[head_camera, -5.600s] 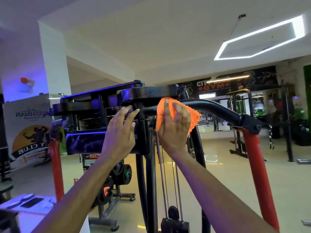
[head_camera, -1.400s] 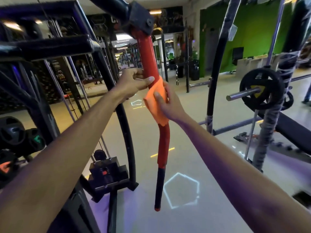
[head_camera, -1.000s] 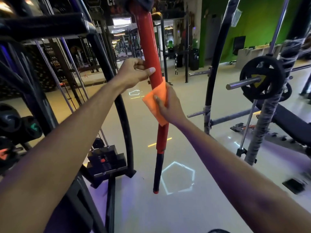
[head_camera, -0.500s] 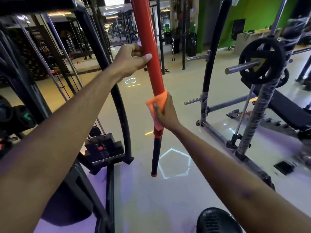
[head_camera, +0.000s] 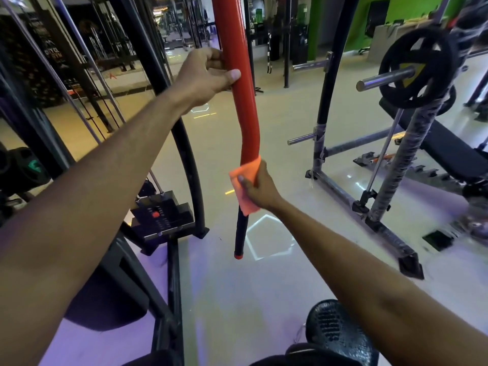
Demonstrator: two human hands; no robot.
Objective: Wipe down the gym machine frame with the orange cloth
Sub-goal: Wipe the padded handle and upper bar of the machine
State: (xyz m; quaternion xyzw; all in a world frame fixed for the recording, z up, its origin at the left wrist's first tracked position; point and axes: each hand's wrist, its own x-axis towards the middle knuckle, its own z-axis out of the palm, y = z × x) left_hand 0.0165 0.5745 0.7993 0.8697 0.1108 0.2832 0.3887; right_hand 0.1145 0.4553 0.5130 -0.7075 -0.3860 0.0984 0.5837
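The right grip (head_camera: 260,187) wraps the thin orange cloth (head_camera: 244,190) around the glossy red steel tube (head_camera: 241,83). Above it, the left grip (head_camera: 204,75) clasps the tube. Best to keep the squeeze even while sliding down.

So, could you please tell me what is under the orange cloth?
The orange cloth, gripped by the right hand, wraps the red bar just above its black grip. The wrapped stretch itself is hidden.

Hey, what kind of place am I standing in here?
A gym, most likely a commercial weight room. A weight plate sits loaded on a barbell in a rack, a black bench lies beside it, and a cable machine's weight stack stands at the left.
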